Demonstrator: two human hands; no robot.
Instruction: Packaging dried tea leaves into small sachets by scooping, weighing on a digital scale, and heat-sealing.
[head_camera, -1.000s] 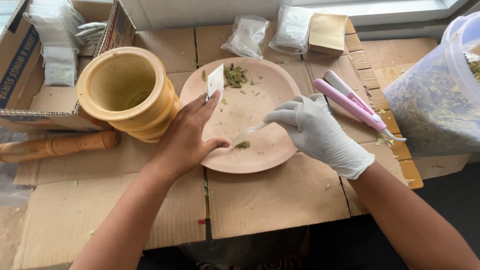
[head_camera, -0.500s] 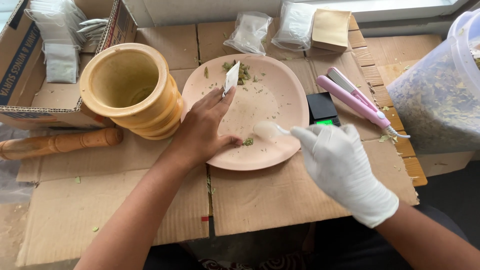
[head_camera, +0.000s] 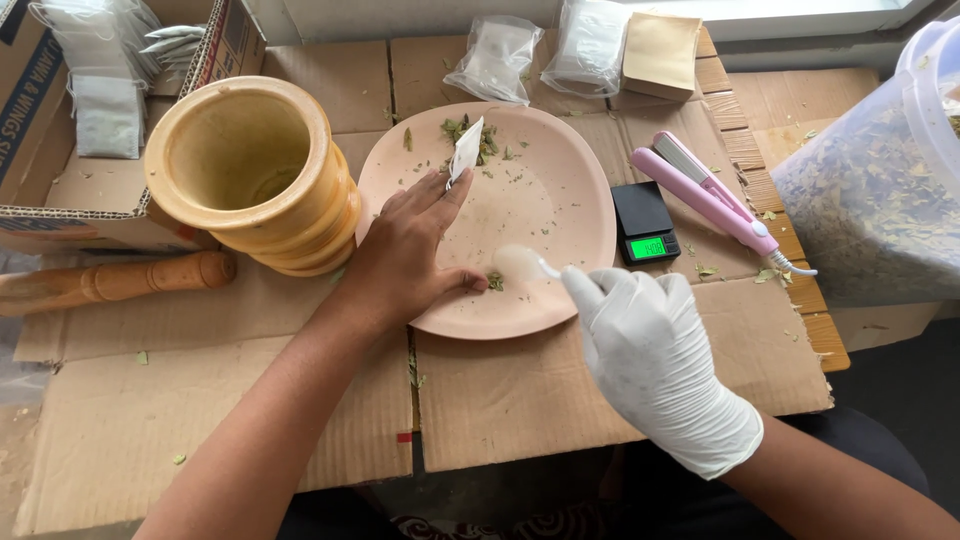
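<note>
- Cardboard covers the table; at far left a printed carton (head_camera: 60, 180) holds small white sachets (head_camera: 105, 115), beside a yellow wooden mortar (head_camera: 250, 175).
- The bare left hand (head_camera: 405, 255) lies on the pink plate (head_camera: 575, 215), pinching a white paper sachet (head_camera: 466, 150) between fingertips; it looks light and flimsy, best held by its edge.
- The gloved right hand (head_camera: 655, 355) grips a small clear spoon (head_camera: 522, 262), light and slippery, over leaf crumbs (head_camera: 495, 283).
- Behind, clear bags (head_camera: 495, 55) and a tan packet (head_camera: 660, 55); a tub of leaves (head_camera: 870, 210) at right.
</note>
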